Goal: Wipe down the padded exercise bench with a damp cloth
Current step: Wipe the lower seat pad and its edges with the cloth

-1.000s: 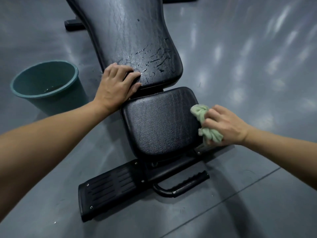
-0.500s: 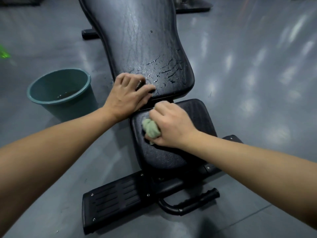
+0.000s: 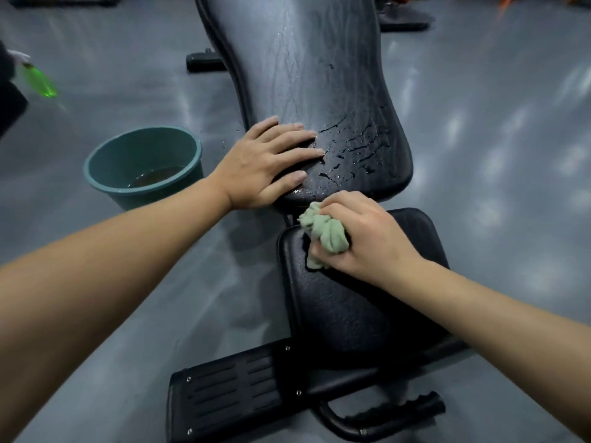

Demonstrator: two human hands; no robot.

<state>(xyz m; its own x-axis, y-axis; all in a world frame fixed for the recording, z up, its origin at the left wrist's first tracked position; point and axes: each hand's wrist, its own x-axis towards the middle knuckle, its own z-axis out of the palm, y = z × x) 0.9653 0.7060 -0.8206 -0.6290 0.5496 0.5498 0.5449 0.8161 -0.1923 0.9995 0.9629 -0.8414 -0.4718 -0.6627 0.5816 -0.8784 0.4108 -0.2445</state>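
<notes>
Gripped a wadded pale-green cloth (image 3: 326,235) in the right hand (image 3: 367,238), fingers curled tight over it. Pushed it down on the far left corner of the small seat pad (image 3: 345,308), right at the gap before the long back pad (image 3: 319,75). Had the left hand (image 3: 265,164) flat on the near left edge of that back pad, fingers straight and a bit spread, holding nothing.

Then outward: smooth grey floor (image 3: 479,155) all round, kinda glossy, with pale smeary patches of light across it. Also a teal bucket (image 3: 105,161) down there, left of the bench and near the left wrist, with a little dark liquid in the bottom. Caught something bright green (image 3: 40,81) at the far left edge too, way too blurry to call. Spotted a black foot bar (image 3: 204,62) on the floor beyond the bucket.

As for the bench itself: black padding, fine cracks and creases all over. Looked wet along the back pad, with thin streaks up the middle and beads and dribbles near the end by the left fingertips. Showed a pebbly grain on the seat pad. Ended nearest the camera in a black slotted plate (image 3: 230,391) with small screws, plus a ribbed curved handle (image 3: 383,414) beside it.
</notes>
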